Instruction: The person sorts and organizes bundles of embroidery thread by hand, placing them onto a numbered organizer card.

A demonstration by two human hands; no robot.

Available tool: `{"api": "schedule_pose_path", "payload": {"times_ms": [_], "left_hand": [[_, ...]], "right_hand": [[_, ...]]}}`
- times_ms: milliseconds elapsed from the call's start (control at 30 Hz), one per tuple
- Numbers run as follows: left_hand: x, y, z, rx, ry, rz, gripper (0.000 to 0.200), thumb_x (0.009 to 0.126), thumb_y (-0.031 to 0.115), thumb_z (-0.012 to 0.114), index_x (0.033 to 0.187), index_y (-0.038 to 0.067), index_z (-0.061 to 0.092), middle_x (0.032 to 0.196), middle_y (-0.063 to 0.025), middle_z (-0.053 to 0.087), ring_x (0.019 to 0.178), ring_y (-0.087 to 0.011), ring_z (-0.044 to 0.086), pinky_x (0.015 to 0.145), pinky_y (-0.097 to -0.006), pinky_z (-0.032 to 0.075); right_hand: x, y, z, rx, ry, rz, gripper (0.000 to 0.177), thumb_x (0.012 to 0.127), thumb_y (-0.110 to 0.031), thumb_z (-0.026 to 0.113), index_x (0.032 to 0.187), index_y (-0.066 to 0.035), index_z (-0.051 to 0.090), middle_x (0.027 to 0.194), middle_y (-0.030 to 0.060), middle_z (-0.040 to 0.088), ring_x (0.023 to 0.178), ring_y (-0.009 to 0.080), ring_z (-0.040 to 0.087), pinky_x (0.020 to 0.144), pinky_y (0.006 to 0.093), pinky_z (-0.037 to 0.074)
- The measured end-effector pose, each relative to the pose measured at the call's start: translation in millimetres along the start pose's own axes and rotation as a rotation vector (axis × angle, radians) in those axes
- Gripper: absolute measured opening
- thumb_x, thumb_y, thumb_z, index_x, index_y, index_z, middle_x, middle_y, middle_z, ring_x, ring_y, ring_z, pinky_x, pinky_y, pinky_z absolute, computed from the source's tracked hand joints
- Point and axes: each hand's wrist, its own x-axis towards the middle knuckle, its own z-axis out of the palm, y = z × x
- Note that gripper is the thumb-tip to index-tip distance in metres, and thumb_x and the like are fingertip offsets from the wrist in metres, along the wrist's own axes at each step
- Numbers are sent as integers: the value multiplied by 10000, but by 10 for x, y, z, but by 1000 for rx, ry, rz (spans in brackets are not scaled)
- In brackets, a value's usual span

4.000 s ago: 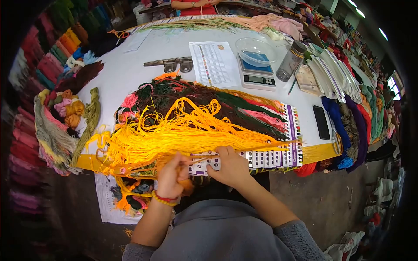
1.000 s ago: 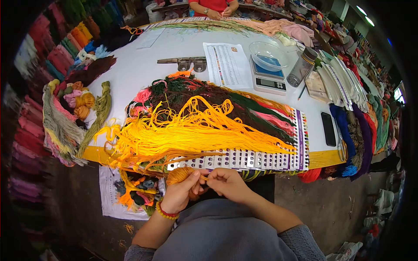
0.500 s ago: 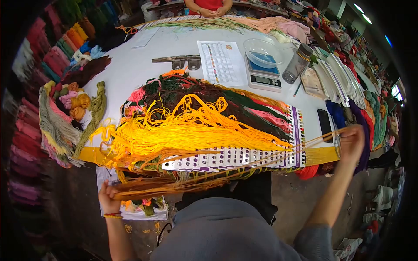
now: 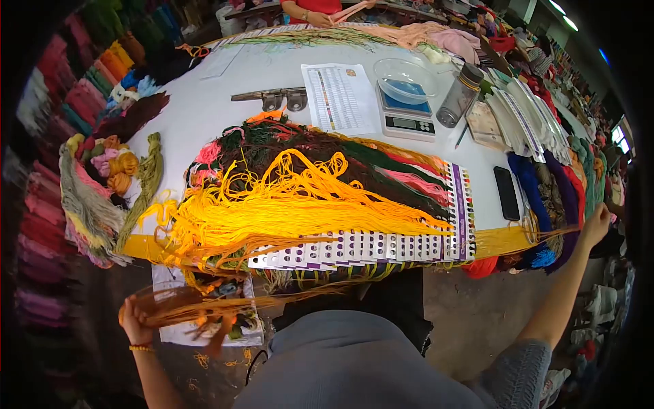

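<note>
Along the near edge of the white worktable, at about 6 o'clock in the view, a hank of rust-brown thread stretches nearly level just below the tabletop. The left hand, low at 8 o'clock, is closed in a fist round the thick looped end. The right hand, far out at 3 o'clock with the arm extended, appears pinched on the thin ends, though it is small and its fingers are hard to make out. The hands are thus wide apart, and that spread looks meant to hold the strands taut and straight so they do not knot. Just above the hank, a long white-and-purple card with rows of punched holes lies flush with the table edge, within easy reach. A bright yellow thread bundle and darker green, maroon and pink bundles fan away from it towards 12 o'clock, probably so that the colours do not mix. A grey digital scale under a clear plastic bowl and a printed chart sheet sit at 12 o'clock, out of the threads' way.
</note>
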Motion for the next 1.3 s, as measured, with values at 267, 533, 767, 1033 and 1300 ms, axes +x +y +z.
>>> {"api": "schedule_pose_path", "payload": {"times_ms": [267,533,767,1033,1300], "left_hand": [[-1138,-501,1707,37,-496,-461,228,873,254,493,907,40,563,647,5,434,539,-99,427,466,-216,398],[-1608,-932,3221,52,-1104,-692,325,891,280,458,1111,48,517,708,-40,508,539,-101,426,429,-214,311],[-1505,-1363,3469,360,-989,-621,277,874,314,506,975,59,543,677,-31,537,475,-73,422,393,-193,280],[-1529,-1345,3576,415,-951,-587,207,866,254,499,860,50,535,674,-7,524,483,-63,443,391,-190,317],[-1586,-1455,3652,322,-907,-481,160,801,105,500,925,18,556,745,-15,556,607,-89,518,456,-188,368]], "right_hand": [[-1414,-1795,57,436,-621,89,170,847,-239,538,866,-72,564,668,-22,498,601,50,454,524,207,364],[-3727,-3090,1,579,-1374,-389,210,732,-149,606,883,-17,541,714,120,577,633,254,587,572,339,465],[-3866,-3052,53,388,-1380,-612,181,714,-137,576,842,-31,505,793,150,559,711,313,574,595,400,463],[-3886,-3086,102,417,-1504,-538,151,819,-148,478,867,-20,541,757,188,572,719,348,571,627,428,448],[-3772,-3171,41,341,-1449,-661,154,838,-177,457,830,-24,462,633,172,570,588,354,573,513,435,442]]}}
